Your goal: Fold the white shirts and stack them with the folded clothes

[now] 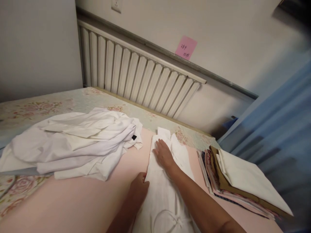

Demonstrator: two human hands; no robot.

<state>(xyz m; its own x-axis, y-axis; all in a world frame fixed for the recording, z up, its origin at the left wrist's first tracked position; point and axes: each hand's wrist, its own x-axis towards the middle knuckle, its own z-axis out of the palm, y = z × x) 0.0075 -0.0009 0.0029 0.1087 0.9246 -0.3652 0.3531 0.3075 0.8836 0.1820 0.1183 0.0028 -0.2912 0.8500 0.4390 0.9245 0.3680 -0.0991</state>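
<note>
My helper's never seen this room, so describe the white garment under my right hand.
Find the radiator, then the pink cover nearer you. The white garment lies there between a crumpled white heap on the left and a folded stack on the right. Unlike them, it is laid out long and narrow.

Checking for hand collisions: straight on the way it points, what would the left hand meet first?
The white garment right beside it comes first; skimming over that, the left hand would probably reach the right hand, though depth is unclear.
</note>
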